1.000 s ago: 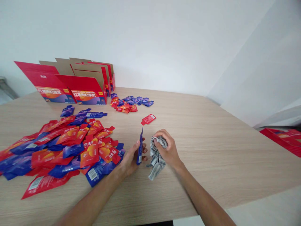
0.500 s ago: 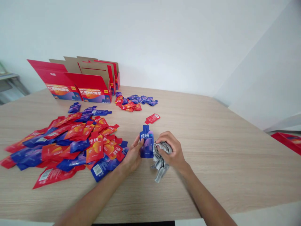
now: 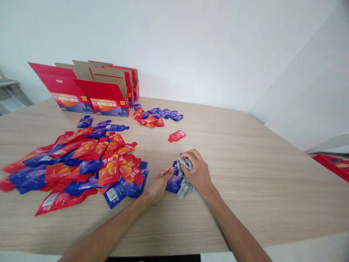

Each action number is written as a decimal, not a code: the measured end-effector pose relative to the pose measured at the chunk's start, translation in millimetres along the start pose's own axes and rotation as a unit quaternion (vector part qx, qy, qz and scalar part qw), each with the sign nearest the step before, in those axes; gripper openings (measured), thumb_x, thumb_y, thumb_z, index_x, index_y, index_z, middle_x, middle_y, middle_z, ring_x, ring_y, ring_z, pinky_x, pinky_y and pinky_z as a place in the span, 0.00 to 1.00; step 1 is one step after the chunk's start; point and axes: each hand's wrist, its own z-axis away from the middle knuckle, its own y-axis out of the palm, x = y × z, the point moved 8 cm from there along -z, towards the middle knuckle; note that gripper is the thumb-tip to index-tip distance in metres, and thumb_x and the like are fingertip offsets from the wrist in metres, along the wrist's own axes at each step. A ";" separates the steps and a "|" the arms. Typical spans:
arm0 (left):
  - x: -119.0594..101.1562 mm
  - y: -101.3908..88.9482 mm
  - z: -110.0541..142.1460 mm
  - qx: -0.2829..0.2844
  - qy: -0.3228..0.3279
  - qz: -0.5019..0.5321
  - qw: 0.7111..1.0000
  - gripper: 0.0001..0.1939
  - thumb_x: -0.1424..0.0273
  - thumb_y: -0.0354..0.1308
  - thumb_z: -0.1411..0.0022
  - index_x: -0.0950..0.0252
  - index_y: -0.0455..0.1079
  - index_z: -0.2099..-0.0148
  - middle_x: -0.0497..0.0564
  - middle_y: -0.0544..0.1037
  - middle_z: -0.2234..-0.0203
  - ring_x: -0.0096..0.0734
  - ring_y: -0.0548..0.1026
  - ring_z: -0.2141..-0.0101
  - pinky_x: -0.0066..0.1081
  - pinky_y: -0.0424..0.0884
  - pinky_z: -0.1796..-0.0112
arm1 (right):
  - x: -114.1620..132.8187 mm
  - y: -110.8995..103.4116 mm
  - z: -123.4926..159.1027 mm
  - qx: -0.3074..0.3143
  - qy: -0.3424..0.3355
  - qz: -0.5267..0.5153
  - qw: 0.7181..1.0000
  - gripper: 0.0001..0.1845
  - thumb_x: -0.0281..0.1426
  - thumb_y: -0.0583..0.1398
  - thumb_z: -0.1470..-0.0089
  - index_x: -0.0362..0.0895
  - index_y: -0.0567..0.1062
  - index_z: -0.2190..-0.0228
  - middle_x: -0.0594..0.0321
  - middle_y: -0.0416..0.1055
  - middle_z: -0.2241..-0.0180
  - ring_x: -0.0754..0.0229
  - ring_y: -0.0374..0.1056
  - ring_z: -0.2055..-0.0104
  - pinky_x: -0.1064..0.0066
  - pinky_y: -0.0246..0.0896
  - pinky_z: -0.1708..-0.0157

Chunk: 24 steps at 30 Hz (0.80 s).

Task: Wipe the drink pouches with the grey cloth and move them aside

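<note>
My left hand (image 3: 159,182) pinches the edge of a blue pouch (image 3: 173,182) that lies low on the wooden table (image 3: 245,174). My right hand (image 3: 197,174) is closed on a crumpled grey striped cloth (image 3: 184,182) and presses it onto the pouch, covering much of its face. A large heap of red and blue pouches (image 3: 81,163) lies just left of my left hand.
Open red cardboard boxes (image 3: 95,94) stand at the back left. A small pile of pouches (image 3: 155,117) lies beside them, and a single red pouch (image 3: 176,136) lies beyond my hands. A red flat pack (image 3: 331,164) sits off the table at the right.
The blue pouch was held upright on edge, then facing me, and is now laid down on the table. My right hand has brought the cloth onto it.
</note>
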 end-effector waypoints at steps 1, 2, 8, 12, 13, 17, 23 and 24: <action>1.6 1.5 0.7 0.005 -0.001 0.000 1.000 0.24 0.55 0.72 0.47 0.65 0.79 0.54 0.56 0.83 0.56 0.46 0.77 0.50 0.39 0.69 0.46 | -2.0 -3.1 -0.7 -0.009 0.008 0.001 1.000 0.10 0.23 0.60 0.44 0.48 0.74 0.60 0.59 0.70 0.59 0.53 0.70 0.55 0.63 0.67 0.54; 2.5 1.5 1.1 0.002 -0.002 0.005 1.000 0.24 0.55 0.72 0.47 0.65 0.79 0.53 0.56 0.83 0.56 0.46 0.77 0.50 0.40 0.69 0.46 | -2.5 -4.2 -1.2 -0.010 0.009 0.001 1.000 0.10 0.23 0.60 0.43 0.48 0.74 0.60 0.59 0.70 0.59 0.53 0.70 0.55 0.63 0.67 0.54; -7.3 -20.4 -0.5 -0.098 0.014 0.067 0.993 0.20 0.60 0.75 0.49 0.64 0.78 0.57 0.48 0.81 0.67 0.30 0.77 0.65 0.28 0.73 0.61 | 27.7 28.8 8.5 0.139 -0.105 -0.004 0.985 0.12 0.23 0.64 0.46 0.48 0.74 0.59 0.58 0.71 0.58 0.52 0.69 0.53 0.62 0.69 0.52; -13.2 -28.7 -1.8 -0.130 0.034 0.079 0.988 0.20 0.60 0.76 0.51 0.64 0.78 0.58 0.46 0.79 0.70 0.26 0.74 0.69 0.26 0.71 0.64 | 38.0 43.8 16.0 0.187 -0.133 0.007 0.973 0.12 0.24 0.65 0.46 0.47 0.74 0.59 0.59 0.71 0.58 0.53 0.70 0.55 0.63 0.70 0.54; -12.8 -28.5 -1.9 -0.130 0.039 0.076 0.988 0.21 0.59 0.76 0.52 0.64 0.79 0.59 0.46 0.80 0.69 0.27 0.75 0.68 0.26 0.71 0.64 | 35.7 42.0 14.7 0.174 -0.123 0.007 0.977 0.12 0.24 0.65 0.46 0.47 0.74 0.59 0.59 0.71 0.58 0.52 0.70 0.54 0.62 0.69 0.54; -4.5 -16.7 -1.8 -0.086 0.040 0.039 0.995 0.24 0.55 0.76 0.55 0.63 0.79 0.59 0.50 0.83 0.64 0.35 0.78 0.60 0.30 0.72 0.57 | 14.4 19.1 4.3 0.079 -0.047 0.000 0.996 0.12 0.22 0.62 0.45 0.48 0.73 0.60 0.58 0.71 0.58 0.52 0.69 0.53 0.62 0.68 0.52; 0.2 -6.3 1.3 -0.048 0.026 0.030 0.998 0.24 0.54 0.74 0.50 0.62 0.80 0.55 0.53 0.84 0.61 0.41 0.79 0.55 0.36 0.72 0.52 | 2.2 3.9 -0.2 0.037 -0.009 0.003 0.999 0.11 0.22 0.60 0.44 0.48 0.73 0.60 0.59 0.70 0.59 0.53 0.69 0.54 0.62 0.67 0.53; -1.6 -9.7 1.2 -0.062 0.027 0.037 0.997 0.23 0.55 0.74 0.50 0.62 0.80 0.56 0.52 0.83 0.62 0.39 0.79 0.57 0.34 0.73 0.54 | 5.6 8.1 1.0 0.055 -0.025 -0.002 0.998 0.12 0.22 0.61 0.45 0.48 0.73 0.60 0.59 0.70 0.58 0.52 0.69 0.53 0.62 0.68 0.53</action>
